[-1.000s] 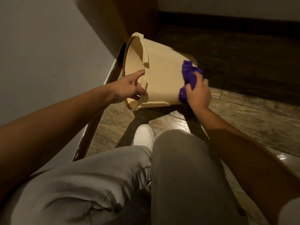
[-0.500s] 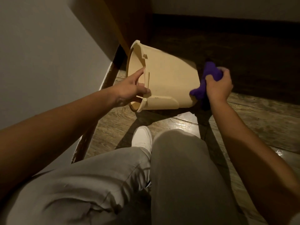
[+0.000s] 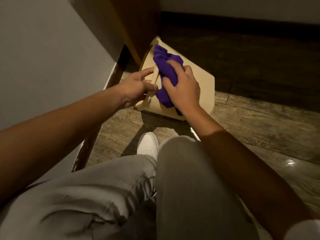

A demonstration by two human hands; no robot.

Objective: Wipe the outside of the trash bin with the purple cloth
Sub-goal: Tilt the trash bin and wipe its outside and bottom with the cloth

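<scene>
I see the bin (image 3: 199,84) tipped over on the wood floor (image 3: 259,122), its long axis running left to right, mouth toward the wall (image 3: 43,58) on the left and base to the right. I cannot see inside it. It is plain cream plastic. My left hand (image 3: 136,87) is closed on the rim, thumb outside. My right hand (image 3: 183,87) grips the bunched purple cloth (image 3: 166,70), pressed against the bin's upper side near the rim.
</scene>
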